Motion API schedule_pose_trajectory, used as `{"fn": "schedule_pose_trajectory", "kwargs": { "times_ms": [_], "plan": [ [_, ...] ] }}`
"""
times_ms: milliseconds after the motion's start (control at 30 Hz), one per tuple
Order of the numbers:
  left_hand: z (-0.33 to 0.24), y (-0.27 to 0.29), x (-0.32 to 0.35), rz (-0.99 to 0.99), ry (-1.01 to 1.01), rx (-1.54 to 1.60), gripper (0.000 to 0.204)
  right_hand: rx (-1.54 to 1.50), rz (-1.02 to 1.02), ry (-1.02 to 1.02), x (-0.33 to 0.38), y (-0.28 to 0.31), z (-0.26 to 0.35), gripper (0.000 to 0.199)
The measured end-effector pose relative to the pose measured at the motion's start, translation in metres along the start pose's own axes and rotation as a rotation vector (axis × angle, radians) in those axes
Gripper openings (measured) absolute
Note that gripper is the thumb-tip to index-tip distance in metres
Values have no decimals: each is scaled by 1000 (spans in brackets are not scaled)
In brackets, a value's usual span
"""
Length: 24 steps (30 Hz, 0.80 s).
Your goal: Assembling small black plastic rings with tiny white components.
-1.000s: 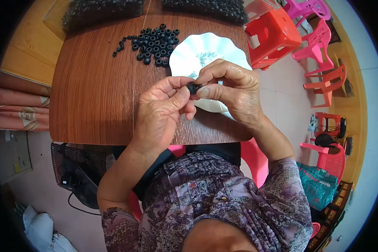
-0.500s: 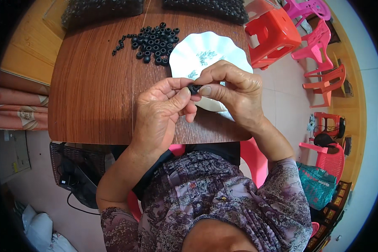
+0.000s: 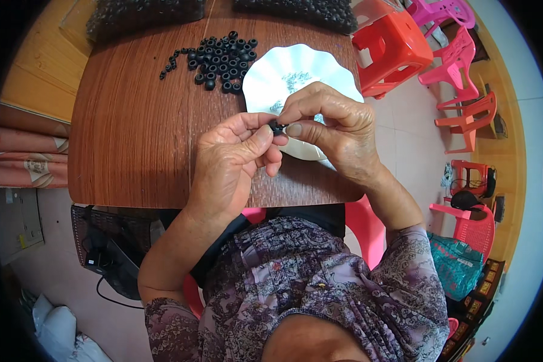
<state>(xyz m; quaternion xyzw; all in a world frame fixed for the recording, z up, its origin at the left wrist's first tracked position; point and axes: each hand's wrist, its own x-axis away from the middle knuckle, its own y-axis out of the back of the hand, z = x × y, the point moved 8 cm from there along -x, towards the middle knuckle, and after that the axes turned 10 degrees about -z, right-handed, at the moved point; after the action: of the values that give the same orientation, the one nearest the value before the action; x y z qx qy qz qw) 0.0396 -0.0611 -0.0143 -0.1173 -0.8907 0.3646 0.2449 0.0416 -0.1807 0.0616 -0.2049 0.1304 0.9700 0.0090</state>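
Observation:
Over the near edge of a white scalloped plate [image 3: 265,72], my two hands meet fingertip to fingertip. My left hand [image 3: 226,154] pinches a small black hollow round piece [image 3: 276,127] between thumb and forefinger, its other fingers curled beneath. From the other side, my right hand [image 3: 335,123] is closed in a pinch against that piece; whatever lies between its tips is mostly hidden. Beyond my left hand lies a pile of similar black hollow pieces [image 3: 223,60], with a trail of smaller black bits [image 3: 170,63] at its left.
Two clear bags of black pieces, a left one [image 3: 145,18] and a right one [image 3: 298,13], lie along the far side of the brown wooden table [image 3: 127,133]. Red stools [image 3: 392,48] and pink chairs [image 3: 455,66] stand to the right. A black basket [image 3: 111,241] is below the table's left corner.
My right fingertips and the black piece have shifted very slightly to the left. Both hands keep their pinch, and the pile stays as it was.

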Motion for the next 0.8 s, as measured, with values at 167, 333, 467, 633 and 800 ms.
{"fn": "schedule_pose_trajectory", "kwargs": {
  "times_ms": [167,333,467,633,800],
  "plan": [
    [2,2,-2,-4,15,7,23,33,-8,25,0,-1,-2,15],
    [2,3,-2,-24,23,-16,22,18,-18,-48,-2,0,-7,15],
    [2,2,-3,-21,36,-32,21,30,-22,-75,-3,2,-8,15],
    [3,4,-2,-45,58,-56,21,-45,-15,-110,-3,1,-12,15],
    [4,1,0,-48,67,-46,21,-62,-50,-163,0,2,-17,14]
  ]
}}
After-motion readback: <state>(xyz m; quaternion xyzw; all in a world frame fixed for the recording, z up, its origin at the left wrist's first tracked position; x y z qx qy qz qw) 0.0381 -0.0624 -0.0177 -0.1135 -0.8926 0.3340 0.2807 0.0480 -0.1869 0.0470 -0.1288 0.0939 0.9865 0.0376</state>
